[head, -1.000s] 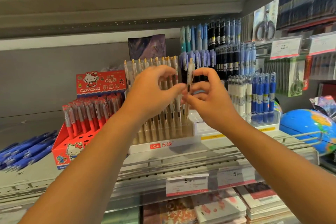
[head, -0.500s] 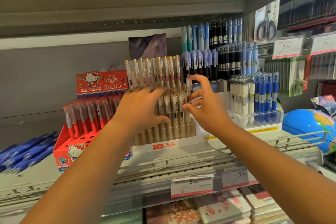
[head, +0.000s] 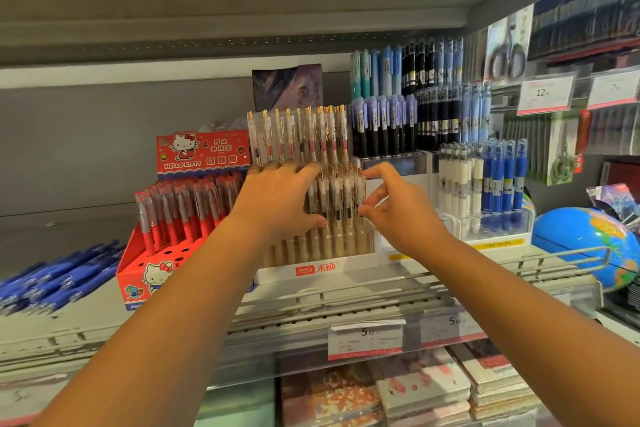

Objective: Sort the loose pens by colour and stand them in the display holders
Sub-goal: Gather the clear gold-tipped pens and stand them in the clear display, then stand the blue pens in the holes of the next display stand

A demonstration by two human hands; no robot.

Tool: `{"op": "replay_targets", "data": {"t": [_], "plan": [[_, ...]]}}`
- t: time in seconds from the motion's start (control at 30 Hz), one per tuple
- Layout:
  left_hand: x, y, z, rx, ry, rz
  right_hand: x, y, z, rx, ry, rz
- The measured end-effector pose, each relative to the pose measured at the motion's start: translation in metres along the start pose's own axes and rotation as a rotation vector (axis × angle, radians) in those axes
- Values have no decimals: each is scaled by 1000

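Grey shop shelf (head: pixel 433 284) carries a white tiered display holder (head: pixel 353 265) of clear, gold-clipped pens (head: pixel 298 139). Left hand (head: pixel 277 201) lies spread across them, grip slack and empty. Right hand (head: pixel 405 218), at 3 o'clock, touches the end pen; whether its grip pinches it, I cannot tell.

a stationery shop: price tags (head: pixel 366 340) on the shelf edge, pen displays (head: pixel 481 184) in rows

Arms extended forward; left hand (head: pixel 277 201) splayed, right hand (head: pixel 403 217) loosely curled.
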State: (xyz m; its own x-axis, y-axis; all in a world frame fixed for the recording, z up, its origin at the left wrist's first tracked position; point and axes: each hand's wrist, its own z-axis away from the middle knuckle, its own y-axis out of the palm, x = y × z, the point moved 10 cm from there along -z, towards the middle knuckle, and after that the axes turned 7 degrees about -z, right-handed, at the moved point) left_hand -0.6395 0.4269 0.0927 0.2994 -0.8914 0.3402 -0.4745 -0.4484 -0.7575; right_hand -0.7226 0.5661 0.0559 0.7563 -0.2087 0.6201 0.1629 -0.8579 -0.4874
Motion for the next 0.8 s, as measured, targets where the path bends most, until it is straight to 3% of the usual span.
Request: {"op": "replay_targets", "data": {"t": [0.13, 0.23, 0.5, 0.8], "plan": [[7, -21, 14, -85, 19, 111, 13, -11, 13, -73, -69, 147], [24, -39, 39, -196, -16, 324, 39, -10, 25, -117, -146, 93], [109, -36, 151, -178, -187, 732, 135, 90, 51, 271, -143, -416], [276, -19, 274, -37, -455, 754, 223, 224, 59, 385, -97, -448]]}}
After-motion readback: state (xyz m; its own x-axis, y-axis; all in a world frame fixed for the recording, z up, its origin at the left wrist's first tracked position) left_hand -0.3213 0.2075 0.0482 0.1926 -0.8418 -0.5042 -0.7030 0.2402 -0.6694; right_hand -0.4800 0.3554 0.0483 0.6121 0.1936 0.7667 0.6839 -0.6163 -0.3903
